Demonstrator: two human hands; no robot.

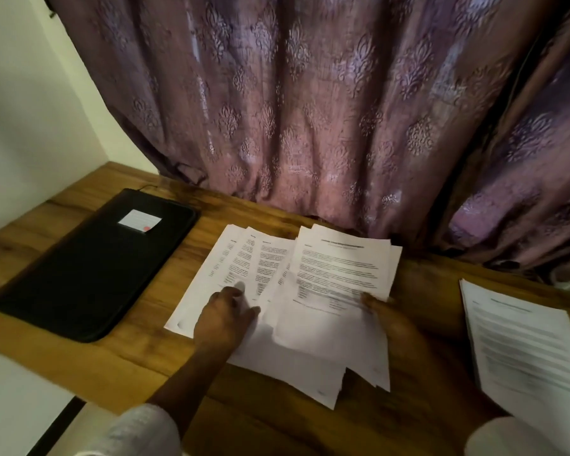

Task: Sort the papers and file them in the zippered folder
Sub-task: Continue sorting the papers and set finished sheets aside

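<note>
Head view, handling: the fanned papers (pixel 244 258) are likely light, thin and limp. Loose sheets should slide over one another and crease easily, so they are best taken at an edge or corner, pinched with a thumb on top, while a flat palm steadies the rest.
Head view, look: white printed sheets with blocks of dark text, spread in an untidy overlapping fan. The text is too blurred to read.
Where: the fan lies mid-tabletop (pixel 139 360), toward the far edge by the curtain (pixel 310 110).
Top sheet (pixel 339 268): raised off the fan at its right side, with its near edge curling.
Left hand (pixel 224 317): fingers spread fairly straight, pressing down on the left of the fan and gripping nothing.
Right hand (pixel 389 319): pinches the near right edge of the top sheet, thumb on top.
Sorted stack (pixel 524 343): a squarer pile at the right edge of the tabletop, well apart from the fan.
Zippered folder (pixel 89 271): black, flat and apparently zipped closed, with a small white label. It lies at the left of the tabletop, near the fan and not touching it.
</note>
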